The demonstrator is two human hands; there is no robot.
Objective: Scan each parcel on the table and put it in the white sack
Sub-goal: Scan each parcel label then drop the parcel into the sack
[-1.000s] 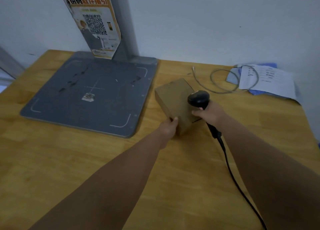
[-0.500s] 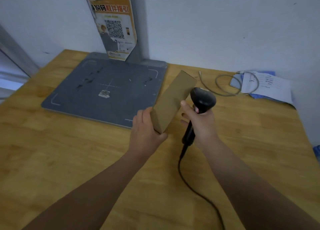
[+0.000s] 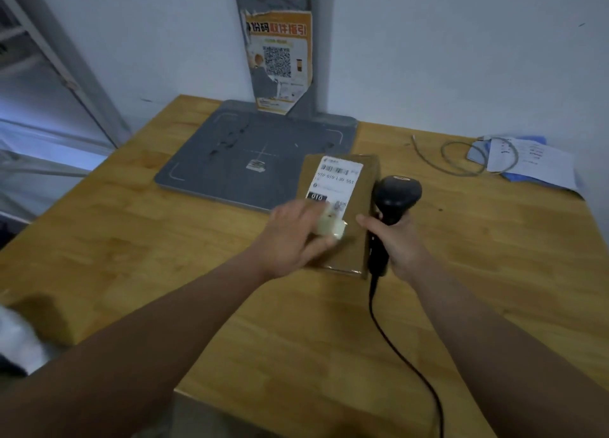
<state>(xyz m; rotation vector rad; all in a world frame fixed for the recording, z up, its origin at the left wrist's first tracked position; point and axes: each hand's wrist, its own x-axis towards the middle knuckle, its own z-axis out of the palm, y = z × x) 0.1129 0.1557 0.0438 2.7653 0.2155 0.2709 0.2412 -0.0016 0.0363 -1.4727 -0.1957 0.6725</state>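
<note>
1. Parcel [image 3: 351,249]: a brown box lying flat on the table [image 3: 131,240], a little right of centre, with its label [image 3: 336,180] facing up. Its far-left corner meets the 4 o'clock corner of the grey pad [image 3: 230,147]; I cannot tell whether it touches or overlaps.
2. Left hand [image 3: 293,236]: lies on the parcel at its 8 o'clock corner, fingers over the label's near end. Motion blur; I cannot tell whether the fingers press flat or grip the edge.
3. Right hand [image 3: 400,246]: fingers wrapped round the handle of the scanner [image 3: 397,190], at the parcel's 3 o'clock side. The scanner head stands upright beside the box and does not look aimed at the label.
4. The cable [image 3: 395,338] trails towards 6 o'clock and off the table edge.
5. White shape [image 3: 16,342] at the frame's 8 o'clock: possibly the sack, but too blurred to say.
6. Risks, as judged:
   - Misread or no read if the head is not tilted onto the barcode at the label's far end.
   - The left fingers may shade part of the code.
   - The cable may snag the table edge and jerk the aim.
   - A one-handed carry towards 8 o'clock could let the box slip.
</note>
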